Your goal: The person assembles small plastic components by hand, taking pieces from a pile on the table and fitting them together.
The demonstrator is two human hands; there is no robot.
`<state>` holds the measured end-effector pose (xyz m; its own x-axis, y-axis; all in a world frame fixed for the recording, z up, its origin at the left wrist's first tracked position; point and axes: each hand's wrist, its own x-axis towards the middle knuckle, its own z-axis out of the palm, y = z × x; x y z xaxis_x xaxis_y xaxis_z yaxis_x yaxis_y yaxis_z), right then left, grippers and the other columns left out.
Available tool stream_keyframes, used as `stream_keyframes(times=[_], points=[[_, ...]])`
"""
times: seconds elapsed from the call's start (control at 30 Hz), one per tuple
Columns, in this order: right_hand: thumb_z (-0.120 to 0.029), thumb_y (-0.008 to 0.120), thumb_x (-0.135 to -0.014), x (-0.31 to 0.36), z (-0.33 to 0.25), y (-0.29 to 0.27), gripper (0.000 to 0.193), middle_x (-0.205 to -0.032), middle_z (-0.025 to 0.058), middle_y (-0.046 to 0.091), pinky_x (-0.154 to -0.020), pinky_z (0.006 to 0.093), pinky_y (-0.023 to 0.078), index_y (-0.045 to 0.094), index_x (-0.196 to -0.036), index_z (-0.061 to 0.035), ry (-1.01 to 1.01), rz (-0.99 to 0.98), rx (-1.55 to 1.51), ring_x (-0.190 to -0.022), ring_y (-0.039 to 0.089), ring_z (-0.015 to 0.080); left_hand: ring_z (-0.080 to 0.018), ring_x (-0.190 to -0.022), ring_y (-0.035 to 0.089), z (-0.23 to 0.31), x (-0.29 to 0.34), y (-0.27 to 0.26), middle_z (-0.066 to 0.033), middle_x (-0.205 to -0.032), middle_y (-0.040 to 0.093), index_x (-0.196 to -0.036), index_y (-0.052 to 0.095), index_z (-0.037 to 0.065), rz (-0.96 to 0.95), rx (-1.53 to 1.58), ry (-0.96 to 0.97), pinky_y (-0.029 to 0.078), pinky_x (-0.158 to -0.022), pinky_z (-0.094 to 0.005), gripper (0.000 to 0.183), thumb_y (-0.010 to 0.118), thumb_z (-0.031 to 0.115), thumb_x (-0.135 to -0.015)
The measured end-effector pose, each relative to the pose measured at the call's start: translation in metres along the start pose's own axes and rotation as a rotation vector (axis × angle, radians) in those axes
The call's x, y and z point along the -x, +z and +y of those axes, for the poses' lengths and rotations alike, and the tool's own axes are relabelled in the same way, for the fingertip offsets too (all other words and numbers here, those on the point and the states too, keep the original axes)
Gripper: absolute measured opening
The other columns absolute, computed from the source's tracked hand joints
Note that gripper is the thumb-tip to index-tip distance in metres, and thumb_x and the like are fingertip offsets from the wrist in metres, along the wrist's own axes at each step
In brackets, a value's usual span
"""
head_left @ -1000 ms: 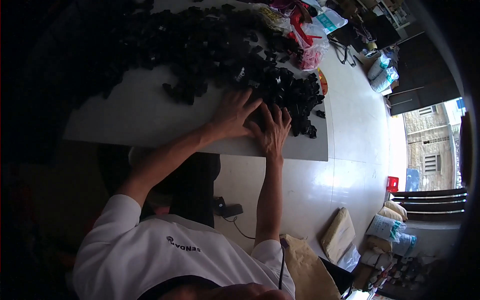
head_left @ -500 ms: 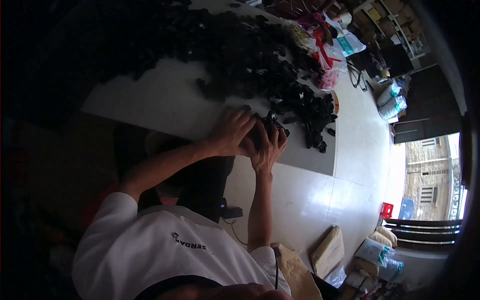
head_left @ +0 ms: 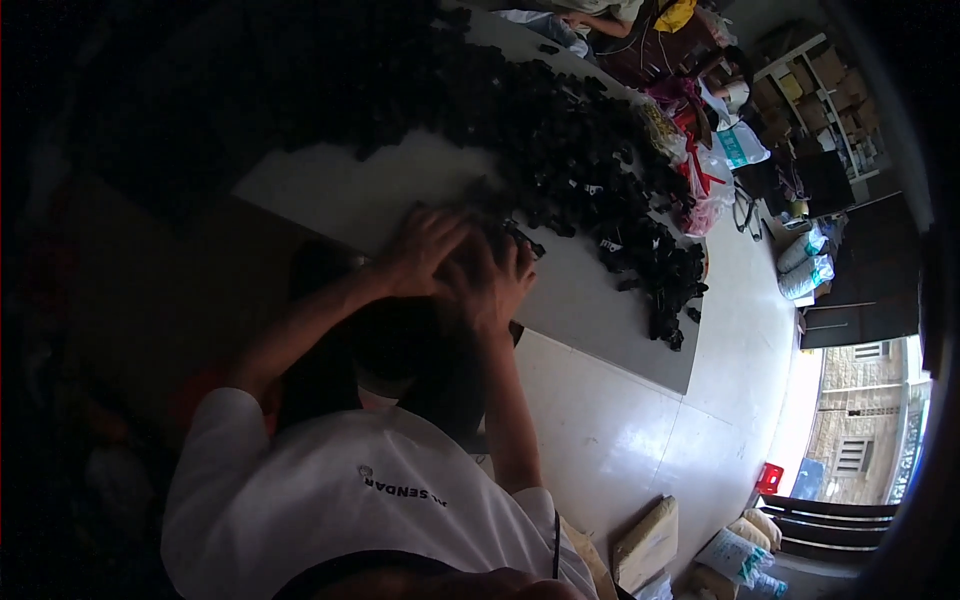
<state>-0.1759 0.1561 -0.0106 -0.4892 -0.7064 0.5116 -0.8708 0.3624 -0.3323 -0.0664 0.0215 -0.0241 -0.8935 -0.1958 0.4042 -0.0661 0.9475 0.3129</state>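
My left hand (head_left: pixel 425 252) and my right hand (head_left: pixel 492 282) are side by side at the near edge of a grey table (head_left: pixel 325 182). The right fingers curl over a small cluster of glossy black parts (head_left: pixel 520 238), which look like plastic pieces. Close beside it, the left hand has its fingers bent together; shadow hides whatever is under them. Beyond both hands spreads a large heap of similar small black parts (head_left: pixel 590 185), reaching toward the table's right corner. Their exact kind is too dark to tell.
Clear and red plastic bags (head_left: pixel 708 190) lie beyond the heap. At the far side a person's arm (head_left: pixel 605 22) shows. White sacks (head_left: pixel 808 275) stand on the floor at right. A brown cardboard package (head_left: pixel 645 540) and a red stool (head_left: pixel 769 478) are lower right.
The view has shifted, so table and heap appear lower and further right. Both hands have drawn closer together, with the black parts under the right fingers nearer the table's near edge.
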Motion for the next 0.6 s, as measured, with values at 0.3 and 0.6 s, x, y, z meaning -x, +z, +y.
stream_keyframes(times=[0.3,0.6], points=[[-0.042,0.067,-0.079,-0.047,-0.085,0.077,0.062,-0.139,0.0152,0.043,-0.097,0.0599,0.035,0.051,-0.135,-0.0233,-0.072,-0.155,-0.041,-0.13,0.036,0.0427,-0.0351,-0.135,0.035,-0.103,0.045,-0.056,-0.0153,-0.146,0.039,-0.139,0.042,0.005,0.015,-0.076,-0.112,0.026,-0.111,-0.0499,0.082,0.073,0.046,-0.075],[-0.032,0.064,-0.084,-0.114,-0.056,0.07,0.05,-0.139,0.0151,0.043,-0.099,0.0566,0.034,0.055,-0.132,-0.0188,-0.201,-0.069,-0.049,-0.125,0.04,0.0389,-0.0373,-0.138,0.03,-0.116,0.051,-0.071,-0.0135,-0.151,0.032,-0.145,0.04,0.015,0.091,-0.087,-0.247,0.026,-0.112,-0.052,0.074,0.071,0.037,-0.082]])
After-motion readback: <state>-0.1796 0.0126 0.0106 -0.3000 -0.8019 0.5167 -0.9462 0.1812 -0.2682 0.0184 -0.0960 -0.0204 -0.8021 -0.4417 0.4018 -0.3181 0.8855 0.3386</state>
